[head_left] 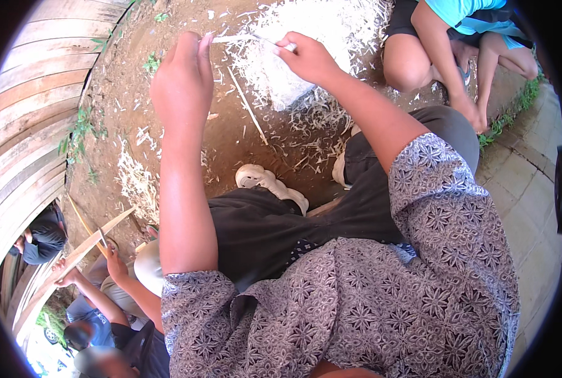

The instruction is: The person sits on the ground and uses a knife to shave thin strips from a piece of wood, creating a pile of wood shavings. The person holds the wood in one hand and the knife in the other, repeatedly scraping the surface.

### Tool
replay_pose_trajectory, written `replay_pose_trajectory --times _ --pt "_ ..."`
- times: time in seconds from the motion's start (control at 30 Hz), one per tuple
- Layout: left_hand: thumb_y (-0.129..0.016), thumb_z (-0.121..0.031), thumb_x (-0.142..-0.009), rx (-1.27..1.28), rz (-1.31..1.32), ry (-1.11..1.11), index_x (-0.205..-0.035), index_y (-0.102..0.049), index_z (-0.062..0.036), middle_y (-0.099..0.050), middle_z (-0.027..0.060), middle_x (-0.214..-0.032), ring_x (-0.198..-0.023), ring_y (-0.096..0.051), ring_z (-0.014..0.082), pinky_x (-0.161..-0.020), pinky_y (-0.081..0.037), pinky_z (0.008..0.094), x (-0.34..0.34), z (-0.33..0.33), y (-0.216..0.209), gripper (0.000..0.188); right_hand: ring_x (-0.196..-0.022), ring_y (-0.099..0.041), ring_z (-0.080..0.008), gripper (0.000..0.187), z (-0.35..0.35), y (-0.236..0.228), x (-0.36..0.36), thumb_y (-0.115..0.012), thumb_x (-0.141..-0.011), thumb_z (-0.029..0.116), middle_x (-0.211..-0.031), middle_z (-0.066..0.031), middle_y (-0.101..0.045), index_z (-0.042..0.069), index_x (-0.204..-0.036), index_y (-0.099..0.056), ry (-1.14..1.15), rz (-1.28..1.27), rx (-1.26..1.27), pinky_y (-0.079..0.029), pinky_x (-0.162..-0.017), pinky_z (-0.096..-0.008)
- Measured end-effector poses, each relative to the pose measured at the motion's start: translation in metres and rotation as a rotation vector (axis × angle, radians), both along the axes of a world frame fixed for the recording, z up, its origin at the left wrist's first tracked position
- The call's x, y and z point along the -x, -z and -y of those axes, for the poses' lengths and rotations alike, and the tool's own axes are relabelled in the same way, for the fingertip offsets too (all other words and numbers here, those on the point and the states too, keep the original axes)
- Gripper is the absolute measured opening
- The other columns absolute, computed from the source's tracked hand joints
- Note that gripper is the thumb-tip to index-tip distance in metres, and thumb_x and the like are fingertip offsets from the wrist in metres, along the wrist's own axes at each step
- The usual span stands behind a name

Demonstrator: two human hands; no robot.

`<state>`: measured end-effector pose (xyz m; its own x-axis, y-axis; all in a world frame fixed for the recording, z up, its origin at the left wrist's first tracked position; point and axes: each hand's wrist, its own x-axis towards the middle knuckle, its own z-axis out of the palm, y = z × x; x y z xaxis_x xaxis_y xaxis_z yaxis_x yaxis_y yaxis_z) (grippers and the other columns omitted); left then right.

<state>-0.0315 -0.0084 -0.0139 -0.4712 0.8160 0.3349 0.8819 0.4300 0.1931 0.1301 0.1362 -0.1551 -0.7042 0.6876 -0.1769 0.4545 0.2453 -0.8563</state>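
Head view: the person's left hand (pixel 183 79) is raised on the far left of the body, fingers closed on one end of a thin pale strip (pixel 230 39). To its right, the right hand (pixel 309 60) is curled closed around a small knife (pixel 265 41), whose narrow grey blade points left toward the strip. The strip is held up between the two hands, near its far end meeting or almost meeting the blade; actual contact is too fine to tell.

Beyond and below the hands, a broad heap of white shavings (pixel 319 31) covers the brown ground (pixel 224 142), with looser curls scattered on its near side. A thin stick (pixel 248 107) lies on the ground between the forearms, left of the heap. A smaller patch of shavings (pixel 136 179) lies farther left, beside the left forearm.

Nearer, a pale shoe (pixel 271 183) shows past the dark trousers (pixel 256 230), and the patterned shirt (pixel 356 302) fills the near part. On the far right, a co-worker in a bright blue top (pixel 476 19) reaches both arms down toward the edge of the paving (pixel 520 189). On the near left, another co-worker's hands (pixel 116 268) are at a long wooden slat (pixel 79 253). A plank wall (pixel 35 82) curves along the left side.
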Motion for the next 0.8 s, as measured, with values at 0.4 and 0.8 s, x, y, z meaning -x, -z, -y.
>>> replay_pose_trajectory --times 0.4,0.8 --pt "-0.057 -0.033 -0.106 0.0 0.067 -0.026 -0.095 -0.06 -0.0072 -0.065 0.0199 -0.073 -0.068 -0.064 0.0429 -0.058 -0.046 0.0497 -0.001 -0.004 -0.007 0.028 -0.063 -0.055 -0.013 0.031 0.008 -0.064 0.015 -0.065 -0.1 0.039 -0.073 -0.0051 -0.065 0.009 -0.109 -0.071 -0.031 -0.046 0.351 -0.047 -0.064 -0.0345" --pt "-0.06 -0.03 -0.103 0.118 -0.013 -0.044 -0.092 -0.056 -0.0066 -0.068 0.0187 -0.08 -0.071 -0.066 0.0431 -0.061 -0.051 0.051 -0.027 -0.014 -0.022 0.027 -0.072 -0.067 -0.0249 0.024 -0.004 -0.01 -0.028 -0.068 -0.097 0.033 -0.082 -0.015 -0.07 0.009 -0.101 -0.07 0.019 -0.004 0.17 -0.054 -0.071 -0.0385"
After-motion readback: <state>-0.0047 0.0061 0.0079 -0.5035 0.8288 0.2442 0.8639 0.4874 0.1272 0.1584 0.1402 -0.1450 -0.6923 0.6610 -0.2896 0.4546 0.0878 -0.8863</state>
